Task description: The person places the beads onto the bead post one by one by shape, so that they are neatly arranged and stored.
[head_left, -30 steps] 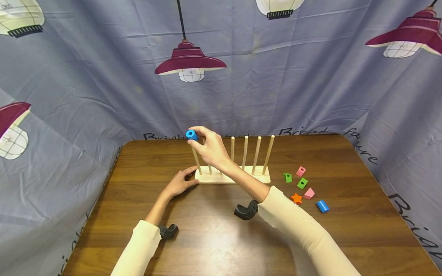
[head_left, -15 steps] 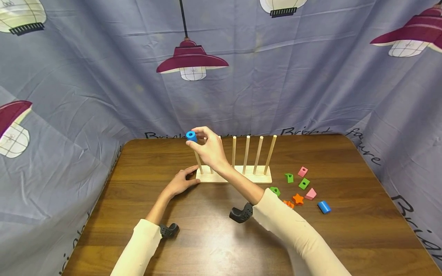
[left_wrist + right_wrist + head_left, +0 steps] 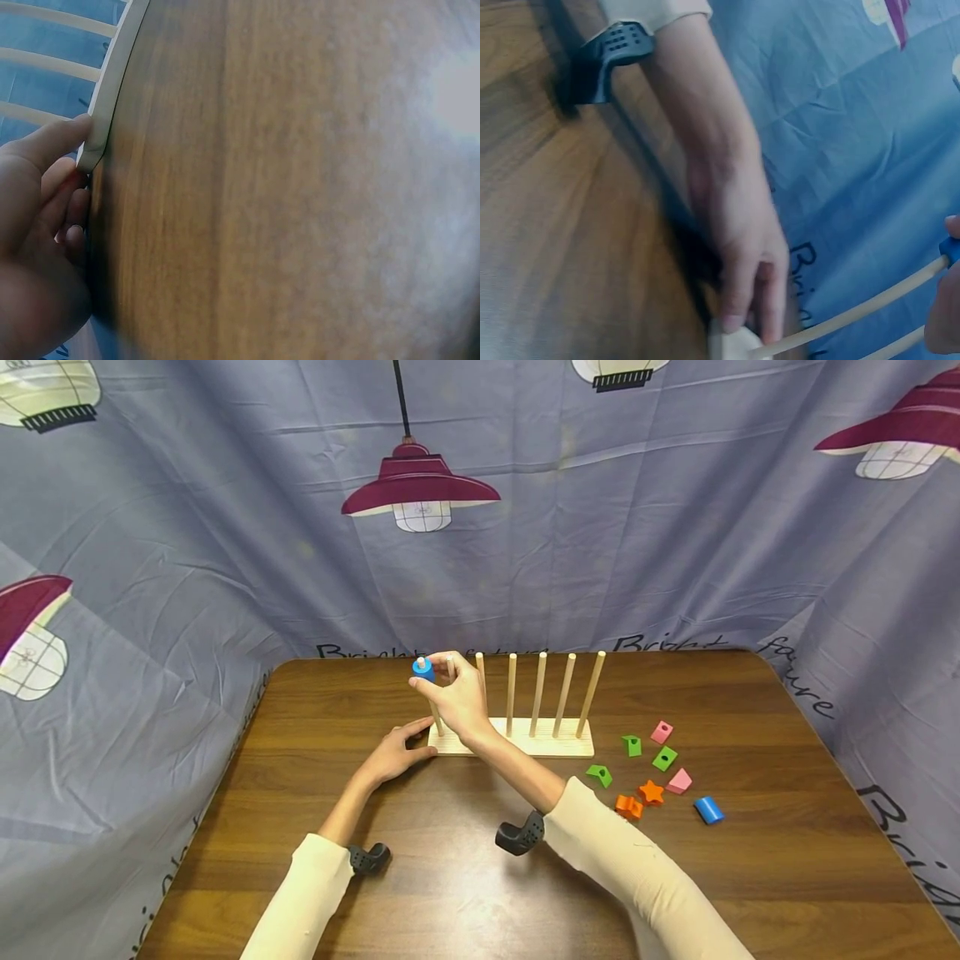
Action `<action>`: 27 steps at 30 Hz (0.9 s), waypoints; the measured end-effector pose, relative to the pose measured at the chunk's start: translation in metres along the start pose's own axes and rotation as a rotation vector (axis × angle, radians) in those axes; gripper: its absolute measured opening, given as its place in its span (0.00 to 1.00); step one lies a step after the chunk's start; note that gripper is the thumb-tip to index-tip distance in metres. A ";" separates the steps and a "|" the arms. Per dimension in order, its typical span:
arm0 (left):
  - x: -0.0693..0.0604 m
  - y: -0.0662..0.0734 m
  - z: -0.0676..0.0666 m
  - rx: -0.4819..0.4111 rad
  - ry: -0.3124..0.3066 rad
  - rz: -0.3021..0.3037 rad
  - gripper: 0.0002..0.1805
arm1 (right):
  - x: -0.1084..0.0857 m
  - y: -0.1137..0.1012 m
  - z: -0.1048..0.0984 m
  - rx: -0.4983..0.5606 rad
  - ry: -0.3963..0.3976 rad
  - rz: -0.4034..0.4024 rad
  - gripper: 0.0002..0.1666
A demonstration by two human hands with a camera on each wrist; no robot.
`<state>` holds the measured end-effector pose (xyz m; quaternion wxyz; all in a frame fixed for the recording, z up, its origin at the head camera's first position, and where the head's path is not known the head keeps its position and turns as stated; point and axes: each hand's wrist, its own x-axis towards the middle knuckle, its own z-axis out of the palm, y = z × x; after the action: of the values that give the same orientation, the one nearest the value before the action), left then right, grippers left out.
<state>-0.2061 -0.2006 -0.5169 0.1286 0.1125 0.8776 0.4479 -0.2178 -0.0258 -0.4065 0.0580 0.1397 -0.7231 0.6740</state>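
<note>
- From where I stand, the left hand [image 3: 390, 756] pinches the near left end of the wooden stand [image 3: 540, 747].
- Above that end, the blue block [image 3: 422, 672] sits around the top of the leftmost peg [image 3: 438, 721], whose tip pokes through; the block's hole lines up with the peg's upright length.
- The right hand [image 3: 461, 695], the nearer one, grips the block from its right, thumb and fingers spread just to its width.
- Farther right, a green piece [image 3: 600, 775], an orange star [image 3: 651, 792] and a blue cylinder [image 3: 708, 810] lie loose.
</note>
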 end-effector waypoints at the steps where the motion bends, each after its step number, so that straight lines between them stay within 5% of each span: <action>1: 0.000 0.000 0.000 0.003 0.002 0.000 0.37 | -0.001 0.004 0.000 0.000 -0.004 0.010 0.20; 16: -0.001 0.002 0.000 -0.004 0.011 -0.004 0.36 | -0.022 0.075 0.006 -0.044 -0.003 0.189 0.17; 27: -0.001 0.003 0.000 0.016 0.025 0.001 0.36 | -0.031 0.102 0.007 -0.178 -0.022 0.158 0.18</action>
<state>-0.2051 -0.1996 -0.5142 0.1164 0.1081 0.8827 0.4422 -0.2158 -0.0238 -0.5129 0.0091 0.0840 -0.7895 0.6078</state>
